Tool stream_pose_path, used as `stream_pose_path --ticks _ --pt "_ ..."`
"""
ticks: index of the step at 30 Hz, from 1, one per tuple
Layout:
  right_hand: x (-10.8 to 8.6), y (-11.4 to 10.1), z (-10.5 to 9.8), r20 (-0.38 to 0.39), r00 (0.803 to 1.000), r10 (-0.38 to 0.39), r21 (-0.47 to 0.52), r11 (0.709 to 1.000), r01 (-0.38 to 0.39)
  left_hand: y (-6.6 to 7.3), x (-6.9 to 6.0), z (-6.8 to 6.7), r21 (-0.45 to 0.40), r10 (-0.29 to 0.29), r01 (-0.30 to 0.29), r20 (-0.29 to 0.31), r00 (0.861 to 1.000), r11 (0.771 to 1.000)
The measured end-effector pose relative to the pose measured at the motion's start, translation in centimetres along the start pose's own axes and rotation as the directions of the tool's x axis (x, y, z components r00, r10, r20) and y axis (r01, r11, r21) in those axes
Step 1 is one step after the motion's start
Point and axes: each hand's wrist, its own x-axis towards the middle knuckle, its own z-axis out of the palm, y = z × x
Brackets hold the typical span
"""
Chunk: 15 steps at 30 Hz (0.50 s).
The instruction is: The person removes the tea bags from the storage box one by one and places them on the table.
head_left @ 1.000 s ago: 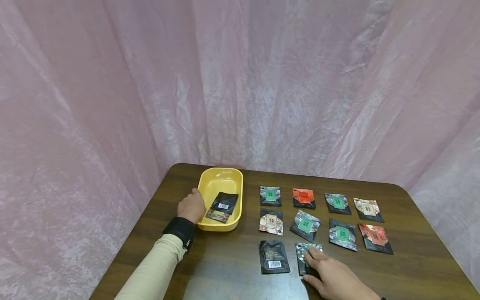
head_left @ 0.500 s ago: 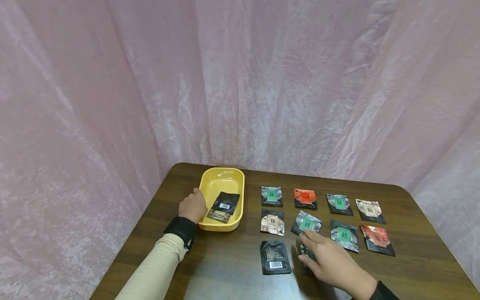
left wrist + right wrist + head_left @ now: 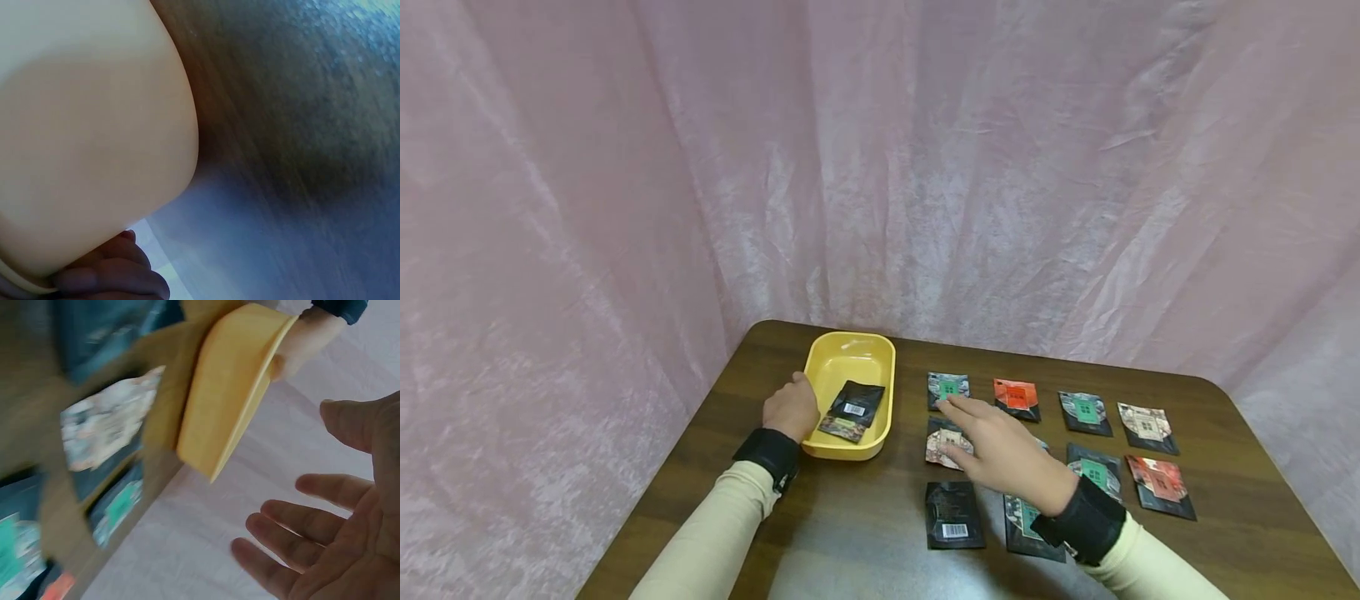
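My left hand [image 3: 792, 408] grips the left rim of a yellow tray [image 3: 848, 357] at the table's left; its curled fingers [image 3: 119, 272] show at the bottom of the left wrist view. Inside the tray lie dark sachets [image 3: 859, 402], one with a barcode up. My right hand [image 3: 1007, 454] is over the table with its fingers spread, holding nothing, as the right wrist view confirms. Near its fingertips in the head view are a beige-label sachet [image 3: 943, 454] and a green-label sachet [image 3: 947, 385]. The right wrist partly covers another green-label sachet [image 3: 1026, 542].
A barcode-up sachet [image 3: 953, 512] lies at the front. To the right are a red-label sachet [image 3: 1017, 400], a green-label sachet [image 3: 1085, 412], a beige-label sachet [image 3: 1148, 427] and a red-and-black sachet [image 3: 1161, 487]. Pink curtain [image 3: 880, 167] hangs behind the brown table [image 3: 1210, 417].
My right hand has lifted off the front green-label sachet and moved forward and left over the rows. That sachet stays on the table. My left hand keeps its hold on the tray.
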Motion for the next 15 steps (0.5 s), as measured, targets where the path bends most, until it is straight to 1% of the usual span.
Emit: stream_pose_path --ticks 5,7,10,15 --pt "3.8 -1.0 0.4 0.021 1.0 -0.009 0.086 0.996 0.007 0.0 0.1 0.0 0.009 -0.003 0.003 0.006 1.0 1.0" --pt "5.2 -1.4 0.8 0.034 0.999 -0.012 0.105 0.994 0.009 -0.1 0.1 0.0 0.009 -0.008 0.008 0.005 1.0 1.0" --pt "7.2 -1.9 1.4 0.053 0.998 -0.017 0.115 0.993 0.011 -0.1 0.1 0.1 0.004 -0.006 0.006 -0.006 1.0 1.0" --pt "10.0 -2.7 2.6 0.105 0.994 -0.026 0.142 0.99 0.011 -0.2 0.0 0.1 0.009 0.016 -0.016 -0.036 0.999 1.0"
